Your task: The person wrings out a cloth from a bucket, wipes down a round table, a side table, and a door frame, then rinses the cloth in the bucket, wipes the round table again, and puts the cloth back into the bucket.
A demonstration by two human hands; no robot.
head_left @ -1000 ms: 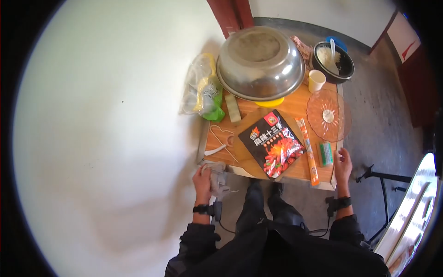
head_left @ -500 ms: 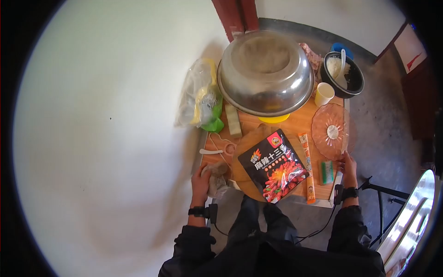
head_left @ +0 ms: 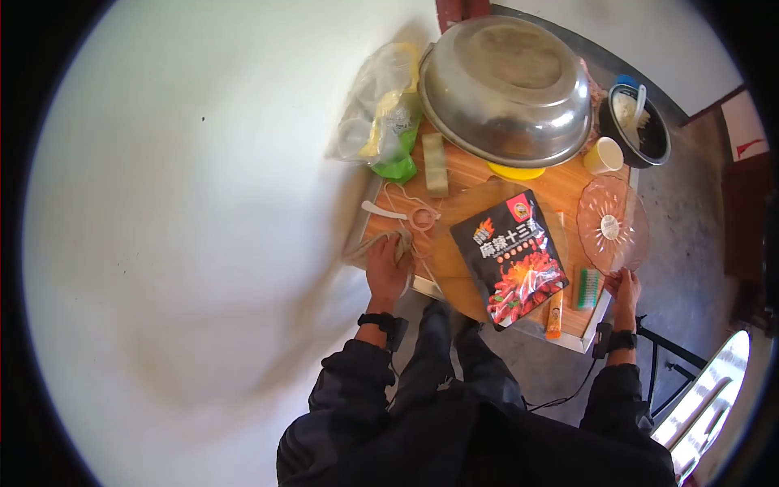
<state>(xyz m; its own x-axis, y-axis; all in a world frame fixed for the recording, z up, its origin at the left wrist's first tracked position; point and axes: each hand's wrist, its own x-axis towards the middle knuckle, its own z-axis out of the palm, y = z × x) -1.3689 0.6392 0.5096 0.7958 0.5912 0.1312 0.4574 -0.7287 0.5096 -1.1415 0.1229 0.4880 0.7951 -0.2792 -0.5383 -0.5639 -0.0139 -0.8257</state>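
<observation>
My left hand [head_left: 388, 272] is closed on a grey-beige cloth [head_left: 375, 246], pressed down at the left front corner of the small wooden table [head_left: 560, 183]. Just beyond it lie a white-handled peeler-like tool [head_left: 385, 212] and a thin cord. At the right edge, my right hand [head_left: 624, 290] has its fingers curled by the rim of a clear pinkish plate [head_left: 612, 252]; whether they grip the plate or the tabletop I cannot tell. A green-and-white scrubbing brush [head_left: 588, 289] lies beside that hand. Between my hands a black seasoning pouch [head_left: 510, 260] rests on a round wooden board [head_left: 452, 268].
A large upturned metal basin [head_left: 507, 89] covers the back. Around it are a plastic bag [head_left: 377, 114], a pale green block [head_left: 435, 165], a paper cup [head_left: 604, 155] and a black pot [head_left: 654, 138] of rice with a spoon. An orange stick packet [head_left: 555, 315] lies by the pouch.
My left hand has brought the cloth from the table's front edge up onto its left corner. My right hand stays by the plate. The whole view has shifted and turned slightly.
</observation>
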